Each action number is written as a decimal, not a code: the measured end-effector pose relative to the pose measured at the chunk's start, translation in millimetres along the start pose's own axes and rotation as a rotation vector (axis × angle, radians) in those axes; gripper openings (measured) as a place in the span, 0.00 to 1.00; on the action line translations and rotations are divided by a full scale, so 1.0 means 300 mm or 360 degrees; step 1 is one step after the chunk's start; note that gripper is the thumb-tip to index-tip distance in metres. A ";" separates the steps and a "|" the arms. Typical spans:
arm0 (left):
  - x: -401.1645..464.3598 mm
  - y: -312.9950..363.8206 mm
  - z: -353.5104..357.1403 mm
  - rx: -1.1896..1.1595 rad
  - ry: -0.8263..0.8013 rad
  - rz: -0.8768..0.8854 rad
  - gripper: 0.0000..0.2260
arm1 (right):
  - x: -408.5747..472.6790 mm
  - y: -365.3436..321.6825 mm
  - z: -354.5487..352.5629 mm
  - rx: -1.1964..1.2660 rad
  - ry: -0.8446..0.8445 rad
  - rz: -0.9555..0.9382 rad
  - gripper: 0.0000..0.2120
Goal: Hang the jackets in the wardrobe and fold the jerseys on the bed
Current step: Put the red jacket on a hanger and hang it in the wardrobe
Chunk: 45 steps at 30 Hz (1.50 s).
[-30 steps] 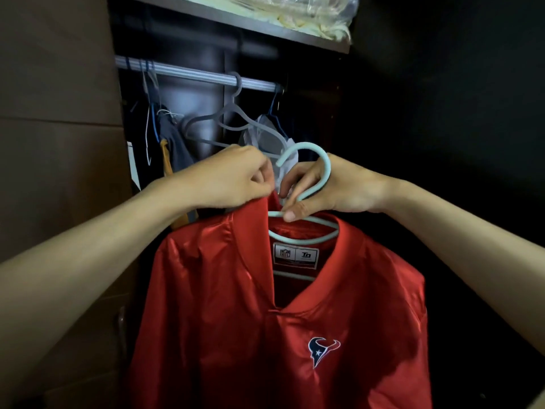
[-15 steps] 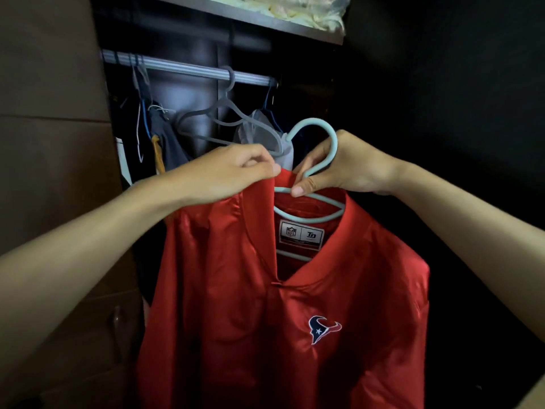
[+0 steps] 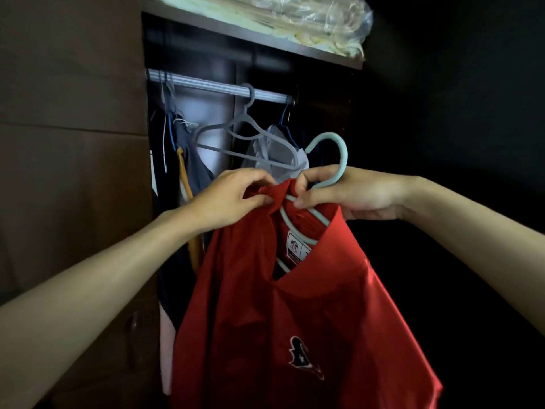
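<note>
A shiny red jacket (image 3: 295, 314) with a small dark logo on the chest hangs on a pale mint hanger (image 3: 339, 154) in front of the open wardrobe. My left hand (image 3: 230, 199) pinches the jacket's collar at its left side. My right hand (image 3: 342, 193) grips the hanger at the base of its hook, fingers also on the collar. The hook is below and to the right of the silver wardrobe rail (image 3: 212, 85), apart from it. The jacket is turned slightly to the left.
An empty grey hanger (image 3: 247, 134) hangs on the rail. Dark clothes with a yellow strip (image 3: 188, 172) hang at the left, and a white garment (image 3: 274, 154) sits behind my hands. A plastic-wrapped bundle (image 3: 300, 22) lies on the shelf above. The brown wardrobe door (image 3: 70, 143) stands at left.
The jacket on its hanger has swung and turned to the left, nearer the wardrobe opening. Both hands keep their hold at the collar and hook.
</note>
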<state>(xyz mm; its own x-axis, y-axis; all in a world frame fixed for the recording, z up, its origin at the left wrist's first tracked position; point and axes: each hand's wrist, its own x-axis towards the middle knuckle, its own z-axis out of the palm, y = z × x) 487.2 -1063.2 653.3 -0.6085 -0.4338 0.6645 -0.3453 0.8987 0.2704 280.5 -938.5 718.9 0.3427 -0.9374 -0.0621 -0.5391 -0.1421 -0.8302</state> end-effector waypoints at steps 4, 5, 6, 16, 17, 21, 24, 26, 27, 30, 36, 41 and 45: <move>-0.021 -0.054 -0.032 0.0110 0.0089 -0.0207 0.17 | 0.005 -0.013 -0.014 0.0357 0.0451 -0.0160 0.14; -0.029 -0.072 -0.037 0.0137 0.0081 -0.0265 0.18 | 0.001 -0.024 -0.034 0.0394 0.0566 -0.0218 0.14; -0.036 -0.088 -0.038 0.0145 0.0087 -0.0321 0.19 | -0.003 -0.040 -0.057 0.0417 0.0653 -0.0269 0.13; -0.007 -0.120 -0.070 0.0043 0.0353 -0.0647 0.18 | 0.145 -0.028 -0.050 0.0532 0.0771 -0.0297 0.10; -0.004 -0.128 -0.074 0.0057 0.0355 -0.0665 0.18 | 0.183 -0.010 -0.036 0.0532 0.0761 -0.0296 0.11; 0.013 -0.158 -0.094 0.0066 0.0391 -0.0742 0.17 | 0.379 0.024 -0.023 0.0487 0.0784 -0.0385 0.13; 0.048 -0.178 -0.112 0.0073 0.0470 -0.0786 0.16 | 0.549 0.021 -0.054 0.0442 0.0804 -0.0514 0.11; 0.083 -0.196 -0.122 0.0063 0.0522 -0.0828 0.15 | 0.663 0.021 -0.081 0.0386 0.0778 -0.0598 0.13; 0.102 -0.208 -0.127 0.0053 0.0545 -0.0850 0.15 | 0.719 0.022 -0.095 0.0360 0.0769 -0.0626 0.14; 0.161 -0.246 -0.137 0.0049 0.0601 -0.0906 0.16 | 0.885 0.008 -0.144 0.0289 0.0759 -0.0696 0.17; 0.252 -0.309 -0.131 0.0132 0.0580 -0.0948 0.20 | 1.199 -0.073 -0.252 0.0089 0.0815 -0.0787 0.25; 0.294 -0.324 -0.137 0.0311 0.0602 -0.0976 0.21 | 1.370 -0.180 -0.376 -0.0239 0.0860 -0.0939 0.23; 0.323 -0.374 -0.135 0.0306 0.0547 -0.1102 0.21 | 1.473 -0.180 -0.411 -0.0235 0.0733 -0.1035 0.26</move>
<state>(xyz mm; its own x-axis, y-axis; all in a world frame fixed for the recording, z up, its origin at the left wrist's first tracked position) 496.0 -1203.3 715.5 0.0333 -0.8171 0.5755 -0.7009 0.3914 0.5963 366.1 -1384.4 804.6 0.2888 -0.6848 0.6691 -0.4479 -0.7143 -0.5378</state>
